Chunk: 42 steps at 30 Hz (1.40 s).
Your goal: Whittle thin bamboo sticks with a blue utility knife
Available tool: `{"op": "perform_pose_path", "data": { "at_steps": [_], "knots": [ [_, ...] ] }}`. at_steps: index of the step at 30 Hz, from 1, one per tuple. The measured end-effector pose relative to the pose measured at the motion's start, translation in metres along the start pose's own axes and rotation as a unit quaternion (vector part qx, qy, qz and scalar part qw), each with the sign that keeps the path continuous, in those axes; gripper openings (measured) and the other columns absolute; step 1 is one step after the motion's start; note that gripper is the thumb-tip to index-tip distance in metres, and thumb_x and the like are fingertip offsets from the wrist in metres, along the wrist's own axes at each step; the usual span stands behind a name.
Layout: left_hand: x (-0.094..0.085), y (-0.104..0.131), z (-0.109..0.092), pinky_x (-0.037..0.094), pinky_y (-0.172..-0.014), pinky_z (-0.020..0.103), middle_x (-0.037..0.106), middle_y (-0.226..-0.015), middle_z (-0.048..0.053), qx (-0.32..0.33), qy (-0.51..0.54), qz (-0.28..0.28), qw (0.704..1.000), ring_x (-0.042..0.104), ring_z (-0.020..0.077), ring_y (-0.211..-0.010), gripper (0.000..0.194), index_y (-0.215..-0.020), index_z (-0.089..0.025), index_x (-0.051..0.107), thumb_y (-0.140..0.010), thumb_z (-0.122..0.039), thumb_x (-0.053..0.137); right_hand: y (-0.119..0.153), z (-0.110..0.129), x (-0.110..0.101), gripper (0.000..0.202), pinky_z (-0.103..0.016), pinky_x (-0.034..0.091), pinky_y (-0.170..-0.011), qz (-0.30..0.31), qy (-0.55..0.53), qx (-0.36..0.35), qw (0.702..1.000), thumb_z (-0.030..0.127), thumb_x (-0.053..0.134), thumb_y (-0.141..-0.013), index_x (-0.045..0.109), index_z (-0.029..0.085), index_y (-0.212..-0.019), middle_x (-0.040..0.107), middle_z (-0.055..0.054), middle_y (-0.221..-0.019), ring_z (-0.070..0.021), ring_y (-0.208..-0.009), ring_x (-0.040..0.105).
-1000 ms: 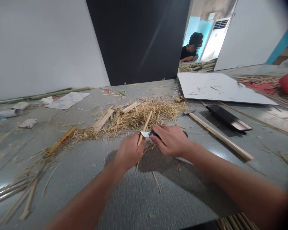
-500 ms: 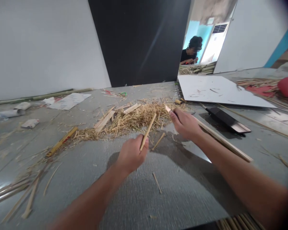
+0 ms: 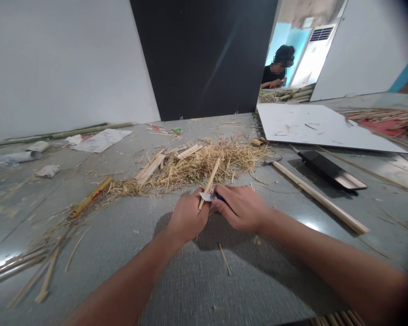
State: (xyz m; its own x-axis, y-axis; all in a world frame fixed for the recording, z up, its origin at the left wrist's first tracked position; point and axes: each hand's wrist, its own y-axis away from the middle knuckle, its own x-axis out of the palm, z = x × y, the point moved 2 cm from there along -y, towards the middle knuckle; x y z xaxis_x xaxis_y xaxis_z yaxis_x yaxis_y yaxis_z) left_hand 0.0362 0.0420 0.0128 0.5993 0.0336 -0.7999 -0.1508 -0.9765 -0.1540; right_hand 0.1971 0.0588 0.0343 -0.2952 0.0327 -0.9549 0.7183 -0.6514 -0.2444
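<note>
A short bamboo stick (image 3: 212, 177) slants up and away out of my left hand (image 3: 189, 216), whose fingers are closed around its near end. My right hand (image 3: 240, 206) grips a knife (image 3: 206, 196) with a dark handle. The knife's pale blade lies across the stick, just beside the fingers of my left hand. Both hands are low over the grey surface, almost touching each other. Just beyond them spreads a heap of straw-coloured shavings (image 3: 190, 167), with flat split pieces (image 3: 152, 168) on its left side.
A black tray-like object (image 3: 331, 170) and a long pale rod (image 3: 319, 197) lie at the right. Behind them is a white board (image 3: 323, 127). At the left are a yellow stick (image 3: 91, 197) and paper (image 3: 102, 140). A person (image 3: 279, 68) works beyond the black panel (image 3: 204, 59).
My right hand has come back and to the left with the knife, from beyond the stick's tip to its near end. My left hand keeps its hold. The view has shifted slightly.
</note>
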Motion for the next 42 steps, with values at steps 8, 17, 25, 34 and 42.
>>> {"op": "perform_pose_path", "data": {
  "at_steps": [8,17,25,34,42],
  "knots": [
    [-0.005,0.000,-0.002,0.035,-0.058,0.028,0.065,-0.077,0.005,0.037,-0.022,-0.005,0.999,0.058,0.0178,-0.067,0.029,-0.084,-0.019,0.054,-0.094,-0.036,0.032,-0.004,-0.016,-0.007,0.035,-0.031,0.015,-0.053,-0.022,0.052,0.004,0.998,0.048,0.029,-0.097,0.048,0.018,-0.094,0.063,-0.007,-0.083,-0.0181,-0.063,0.052],
    [-0.005,0.010,-0.016,0.028,-0.054,0.028,0.059,-0.066,0.002,0.089,-0.072,0.073,0.991,0.052,0.0153,-0.057,0.036,-0.084,-0.020,0.052,-0.096,-0.041,0.027,0.003,-0.101,-0.032,0.041,-0.029,0.022,-0.054,-0.130,0.047,0.279,0.950,0.049,0.022,-0.097,0.050,0.020,-0.087,0.059,-0.008,-0.073,-0.0220,-0.064,0.050],
    [-0.003,0.006,-0.009,0.029,-0.053,0.026,0.058,-0.066,0.002,0.045,-0.018,0.014,0.999,0.051,0.0141,-0.056,0.038,-0.081,-0.018,0.052,-0.097,-0.041,0.027,-0.003,-0.042,-0.015,0.037,-0.029,0.023,-0.054,-0.104,-0.005,0.149,0.983,0.045,0.025,-0.098,0.049,0.019,-0.092,0.060,-0.005,-0.072,-0.0188,-0.061,0.051],
    [0.001,0.001,0.000,0.041,-0.067,0.029,0.068,-0.086,0.007,0.037,0.020,0.007,0.999,0.062,0.0197,-0.079,0.023,-0.086,-0.019,0.058,-0.091,-0.027,0.037,-0.002,-0.003,0.000,0.029,-0.031,0.025,-0.059,0.011,-0.033,-0.021,0.999,0.038,0.030,-0.098,0.048,0.016,-0.095,0.062,-0.007,-0.082,-0.0175,-0.066,0.053],
    [0.001,0.003,-0.003,0.038,-0.061,0.027,0.065,-0.077,0.004,0.044,0.040,0.004,0.998,0.057,0.0167,-0.069,0.027,-0.078,-0.019,0.058,-0.091,-0.029,0.037,-0.001,-0.010,-0.006,0.033,-0.031,0.021,-0.056,0.003,0.002,-0.028,1.000,0.044,0.030,-0.097,0.048,0.017,-0.096,0.063,-0.007,-0.081,-0.0174,-0.065,0.052]
  ]
}}
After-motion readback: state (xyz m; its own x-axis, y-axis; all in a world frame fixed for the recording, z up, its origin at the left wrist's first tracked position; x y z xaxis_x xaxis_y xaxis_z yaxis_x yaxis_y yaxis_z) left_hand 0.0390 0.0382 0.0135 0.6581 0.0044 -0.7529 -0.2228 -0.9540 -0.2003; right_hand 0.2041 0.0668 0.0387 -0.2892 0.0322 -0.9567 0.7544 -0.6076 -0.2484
